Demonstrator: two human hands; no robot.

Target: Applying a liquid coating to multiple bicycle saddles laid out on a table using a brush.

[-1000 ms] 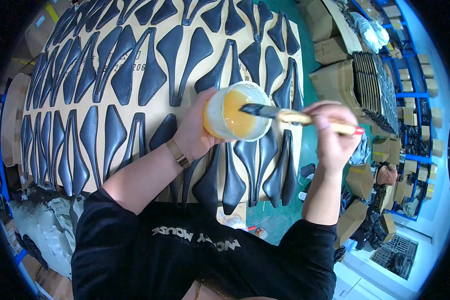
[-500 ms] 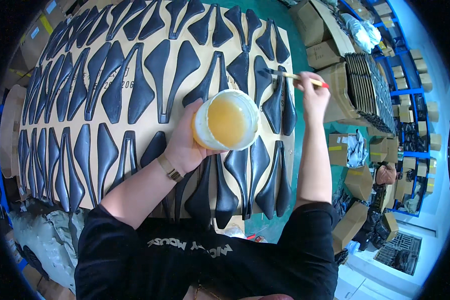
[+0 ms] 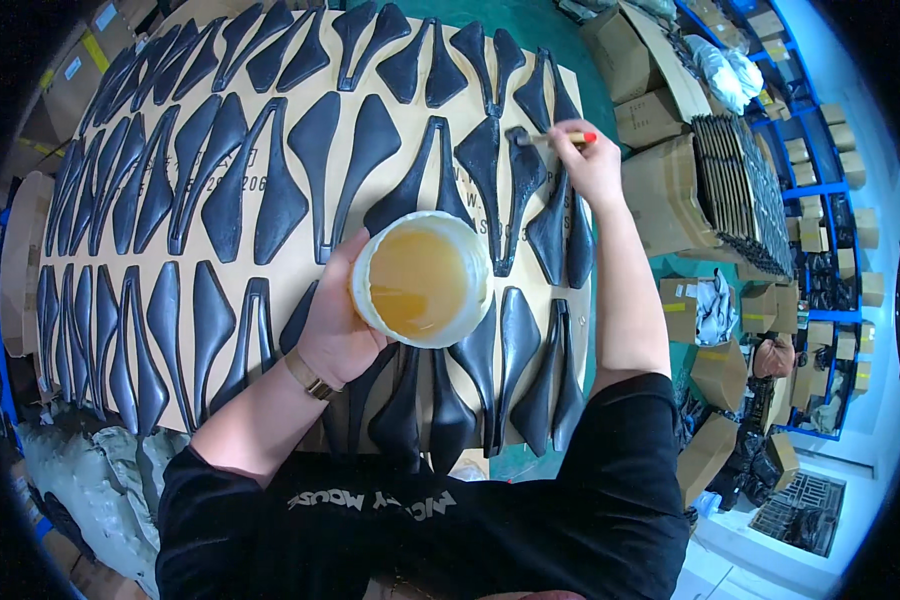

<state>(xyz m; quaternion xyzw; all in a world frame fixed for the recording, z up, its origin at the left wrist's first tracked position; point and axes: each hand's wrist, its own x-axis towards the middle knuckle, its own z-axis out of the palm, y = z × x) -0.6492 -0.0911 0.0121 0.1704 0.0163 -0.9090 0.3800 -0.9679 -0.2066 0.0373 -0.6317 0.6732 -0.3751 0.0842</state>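
Note:
My left hand is wrapped round a white tub partly filled with amber liquid, held above the cardboard. In my right hand is a paintbrush with a light handle and a red end. Its dark bristles rest at the upper end of the right-hand leg of a black V-shaped piece. The surface of that piece looks wet and glossy. Several similar black V-shaped pieces lie in rows on the cardboard; the tub and my left hand hide parts of those beneath.
The pieces lie on a large printed cardboard sheet. To the right stand open cartons, a stack of folded cardboard and blue shelving with boxes. Grey plastic bags sit at the lower left.
My right hand has moved left, taking the brush tip a little left onto the upper end of the V-shaped piece. My left hand has shifted the tub left and toward me.

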